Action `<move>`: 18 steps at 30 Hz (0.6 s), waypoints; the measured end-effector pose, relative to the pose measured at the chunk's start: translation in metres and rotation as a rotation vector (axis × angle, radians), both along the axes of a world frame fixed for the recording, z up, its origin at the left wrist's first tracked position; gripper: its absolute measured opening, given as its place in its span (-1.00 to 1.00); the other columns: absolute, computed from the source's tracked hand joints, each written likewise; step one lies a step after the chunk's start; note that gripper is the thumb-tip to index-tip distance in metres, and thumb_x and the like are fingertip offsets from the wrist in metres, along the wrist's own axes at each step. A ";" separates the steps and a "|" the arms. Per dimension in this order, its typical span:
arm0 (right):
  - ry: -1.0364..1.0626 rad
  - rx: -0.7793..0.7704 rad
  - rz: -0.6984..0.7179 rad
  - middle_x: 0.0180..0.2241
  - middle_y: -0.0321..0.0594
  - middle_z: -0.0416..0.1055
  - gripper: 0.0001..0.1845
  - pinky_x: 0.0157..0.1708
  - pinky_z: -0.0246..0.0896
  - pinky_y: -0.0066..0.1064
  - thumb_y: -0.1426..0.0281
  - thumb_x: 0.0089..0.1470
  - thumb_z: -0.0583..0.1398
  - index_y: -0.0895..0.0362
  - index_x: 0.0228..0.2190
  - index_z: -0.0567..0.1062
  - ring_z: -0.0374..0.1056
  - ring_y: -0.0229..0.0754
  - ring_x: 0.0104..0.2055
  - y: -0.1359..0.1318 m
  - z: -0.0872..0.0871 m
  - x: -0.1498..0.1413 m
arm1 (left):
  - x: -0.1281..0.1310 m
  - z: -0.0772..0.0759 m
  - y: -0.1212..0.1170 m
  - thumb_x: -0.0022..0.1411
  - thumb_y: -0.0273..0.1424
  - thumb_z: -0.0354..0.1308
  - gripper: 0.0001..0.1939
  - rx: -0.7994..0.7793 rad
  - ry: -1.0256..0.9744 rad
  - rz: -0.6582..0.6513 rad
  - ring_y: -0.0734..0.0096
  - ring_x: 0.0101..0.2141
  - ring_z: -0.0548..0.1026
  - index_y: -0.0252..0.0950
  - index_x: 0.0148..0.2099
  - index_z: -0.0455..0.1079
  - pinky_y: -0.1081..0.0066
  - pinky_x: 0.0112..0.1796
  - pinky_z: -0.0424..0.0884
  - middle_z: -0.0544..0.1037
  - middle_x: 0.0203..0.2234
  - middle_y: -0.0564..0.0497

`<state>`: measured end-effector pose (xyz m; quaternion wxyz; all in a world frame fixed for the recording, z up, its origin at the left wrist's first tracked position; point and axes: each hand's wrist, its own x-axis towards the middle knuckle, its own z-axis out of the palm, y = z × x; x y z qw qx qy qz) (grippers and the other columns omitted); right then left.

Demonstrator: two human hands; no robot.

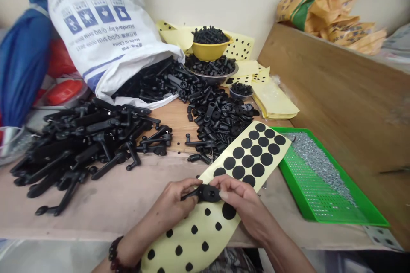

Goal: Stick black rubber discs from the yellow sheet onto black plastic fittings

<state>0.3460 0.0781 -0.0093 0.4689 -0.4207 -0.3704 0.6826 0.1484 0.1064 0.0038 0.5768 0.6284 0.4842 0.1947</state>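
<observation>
Both hands meet over a yellow backing sheet (pixel 246 158) that carries rows of round black pads. My left hand (pixel 174 202) pinches the thin end of a small black plastic lever (pixel 205 193). On the lever's rounded end rest the closed fingers of my right hand (pixel 245 202). The lever lies level just above the sheet's near half, where small black dots and one larger pad (pixel 228 211) remain.
A heap of black handles (pixel 83 145) fills the left of the table. A white sack (pixel 102 30) spills more parts behind it. A pile of small black parts (pixel 221 119), a yellow bowl (pixel 209 49), a metal dish (pixel 213 77) and a green tray of screws (pixel 320 187) stand around.
</observation>
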 end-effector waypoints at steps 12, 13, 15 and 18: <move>-0.066 0.038 0.025 -0.26 -0.22 0.40 -0.81 -0.29 0.10 -0.39 0.31 -0.04 0.26 0.13 -0.56 0.41 0.25 -0.16 -0.27 0.002 0.000 -0.001 | 0.001 0.005 -0.002 0.08 -0.50 0.02 -0.59 0.058 -0.010 0.009 0.50 -0.53 0.39 -0.29 0.00 0.44 0.55 -0.56 0.25 0.58 -0.40 0.06; -0.071 0.040 0.028 -0.26 -0.22 0.40 -0.81 -0.29 0.10 -0.39 0.31 -0.04 0.26 0.13 -0.56 0.40 0.25 -0.16 -0.27 0.002 0.000 -0.001 | 0.001 0.005 -0.002 0.08 -0.50 0.02 -0.59 0.064 -0.010 0.010 0.50 -0.54 0.39 -0.30 -0.01 0.44 0.56 -0.57 0.24 0.58 -0.41 0.06; -0.082 0.041 0.034 -0.27 -0.22 0.39 -0.80 -0.30 0.09 -0.40 0.31 -0.04 0.25 0.13 -0.57 0.39 0.24 -0.17 -0.27 0.002 0.000 -0.001 | 0.001 0.006 -0.002 0.08 -0.49 0.02 -0.60 0.078 -0.011 0.014 0.50 -0.53 0.38 -0.30 -0.01 0.45 0.57 -0.58 0.23 0.58 -0.41 0.05; -0.102 0.037 0.039 -0.28 -0.22 0.38 -0.78 -0.30 0.08 -0.40 0.29 -0.06 0.26 0.13 -0.59 0.37 0.23 -0.16 -0.27 0.003 0.000 -0.002 | 0.002 0.007 -0.002 0.08 -0.51 0.01 -0.59 0.092 -0.008 0.003 0.50 -0.52 0.39 -0.31 -0.02 0.45 0.57 -0.57 0.22 0.58 -0.40 0.04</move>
